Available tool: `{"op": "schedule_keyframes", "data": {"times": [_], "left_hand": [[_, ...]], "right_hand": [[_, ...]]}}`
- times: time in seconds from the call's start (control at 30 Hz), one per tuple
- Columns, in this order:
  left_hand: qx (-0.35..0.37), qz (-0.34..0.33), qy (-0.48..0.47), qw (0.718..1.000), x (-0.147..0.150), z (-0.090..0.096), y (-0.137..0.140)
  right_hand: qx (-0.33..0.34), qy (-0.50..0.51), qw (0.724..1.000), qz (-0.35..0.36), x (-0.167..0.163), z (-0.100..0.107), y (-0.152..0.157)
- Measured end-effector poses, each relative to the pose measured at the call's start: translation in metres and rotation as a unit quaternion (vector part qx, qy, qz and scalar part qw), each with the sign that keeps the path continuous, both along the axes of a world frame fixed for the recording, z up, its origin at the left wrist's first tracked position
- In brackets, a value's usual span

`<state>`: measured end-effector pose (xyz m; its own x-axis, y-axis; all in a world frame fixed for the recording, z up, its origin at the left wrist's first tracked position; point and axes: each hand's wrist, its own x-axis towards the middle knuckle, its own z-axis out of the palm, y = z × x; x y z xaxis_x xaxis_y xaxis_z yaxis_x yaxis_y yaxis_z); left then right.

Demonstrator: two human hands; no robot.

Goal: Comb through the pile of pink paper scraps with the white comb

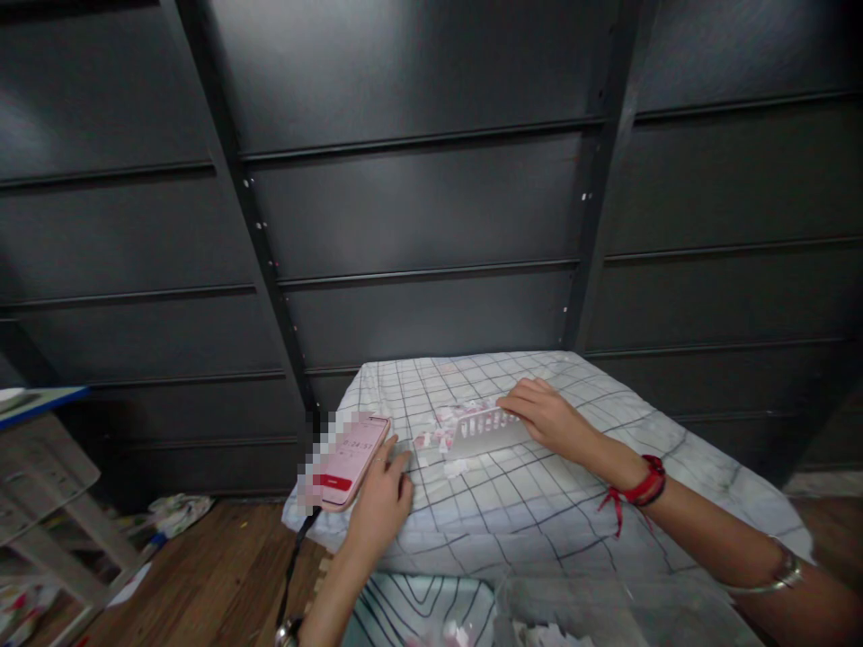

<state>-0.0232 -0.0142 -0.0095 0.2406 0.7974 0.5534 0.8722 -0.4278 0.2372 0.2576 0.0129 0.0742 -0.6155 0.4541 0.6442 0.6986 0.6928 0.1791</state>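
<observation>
My right hand (546, 415) grips the upper edge of a white slotted plastic basket (482, 438), which is tipped on its side on the checked cloth. Small pink and white pieces (435, 438) lie at the basket's left end and behind it; their kind is too small to tell. My left hand (381, 499) rests on the cloth with its fingers apart, holding nothing. Its fingertips are right beside a phone (347, 460) in a pink case, whose lit screen shows digits and a red bar. Whether they touch the case, I cannot tell.
The white checked cloth (607, 485) covers a low table against dark panels (418, 207). A clear plastic box (607, 602) with white pieces stands at the near edge, beside a striped cloth (418, 598). A blue-edged desk (47, 400) is at the left.
</observation>
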Motion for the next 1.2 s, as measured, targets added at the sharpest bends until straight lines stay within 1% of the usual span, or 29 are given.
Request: {"op": "schedule_keyframes", "data": {"times": [0.13,0.27,0.33,0.47,0.57,0.63,0.7,0.8,0.93,1.1,1.2], "left_hand": [[-0.009,-0.005,0.0,1.0,0.0,0.0,0.0],[0.005,-0.005,-0.005,1.0,0.0,-0.004,0.002],[0.008,-0.005,-0.008,1.0,0.0,-0.004,0.003],[-0.01,-0.004,-0.003,1.0,0.0,-0.002,0.002],[-0.016,-0.005,0.0,1.0,0.001,0.001,0.001],[-0.018,-0.012,0.004,1.0,0.001,0.002,0.001],[-0.024,-0.023,0.013,0.999,0.001,0.003,0.0],[-0.031,-0.032,0.016,0.999,0.002,0.002,0.0],[-0.025,-0.03,0.017,0.999,0.001,0.0,0.001],[-0.019,-0.016,0.022,0.999,0.0,-0.001,0.001],[-0.02,-0.024,0.031,0.999,0.0,0.001,-0.001]], "right_hand": [[0.001,0.018,1.0,-0.003,0.005,0.001,-0.005],[0.015,0.012,1.0,-0.01,0.004,0.002,-0.008],[0.025,0.015,1.0,-0.001,-0.002,0.002,-0.008],[0.038,0.027,0.999,0.019,-0.023,0.002,-0.002],[0.044,0.012,0.999,0.028,-0.038,0.002,0.003],[0.038,-0.002,0.999,0.035,-0.041,0.003,0.005],[0.031,-0.011,0.999,0.042,-0.038,0.004,0.003],[0.025,-0.017,0.998,0.046,-0.024,0.008,-0.002],[0.033,-0.003,0.999,0.032,-0.009,0.013,-0.007],[0.034,0.006,0.999,0.028,-0.012,0.008,-0.004],[0.027,0.006,0.999,0.033,-0.01,0.003,-0.003]]}}
